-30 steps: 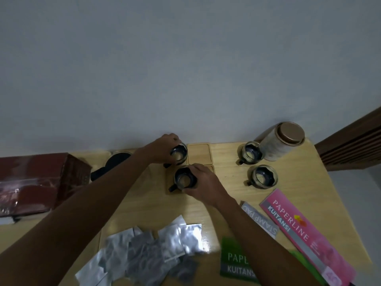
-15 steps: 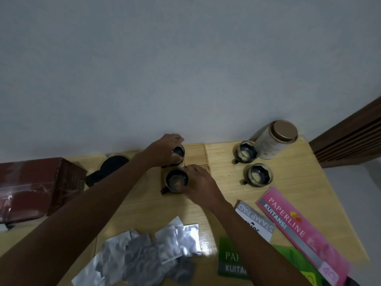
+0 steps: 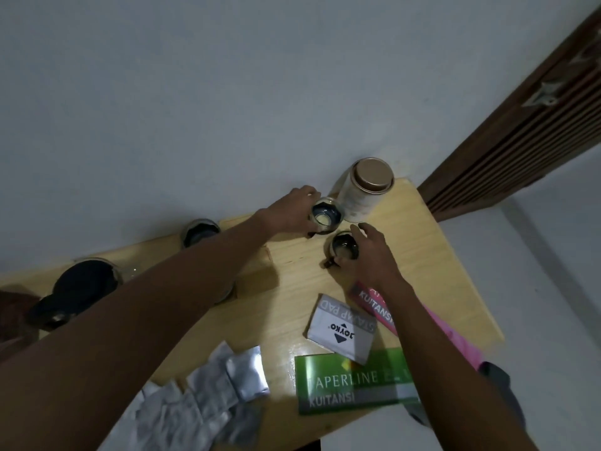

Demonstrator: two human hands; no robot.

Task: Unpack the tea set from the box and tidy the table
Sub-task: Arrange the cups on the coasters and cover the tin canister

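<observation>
From what I see, the unpacking itself looks nearly finished, and the tidying is the part that is left. My left hand (image 3: 294, 208) has its fingers wrapped around the far cup (image 3: 326, 214), which stands just beside the tall canister (image 3: 364, 190) near the back edge of the table (image 3: 439, 271). My right hand (image 3: 370, 252) is curled over the near cup (image 3: 344, 248), with the fingers on its rim and side; I judge it grips the cup, though the underside of the hand is hidden. Both cups are upright and close to each other, not touching as far as I can tell. Another cup (image 3: 200, 232) stands further left by the wall, and the dark teapot (image 3: 85, 283) is at the left, partly behind my forearm. The box is only a dark red edge at the far left, so I cannot tell if it is empty. Still lying loose are the silver packets (image 3: 227, 382), the stamp pad box (image 3: 341, 327), the green receipt book (image 3: 354, 382) and the pink receipt book (image 3: 377, 304). I think the cups must be grouped first, then the papers and packets cleared.
</observation>
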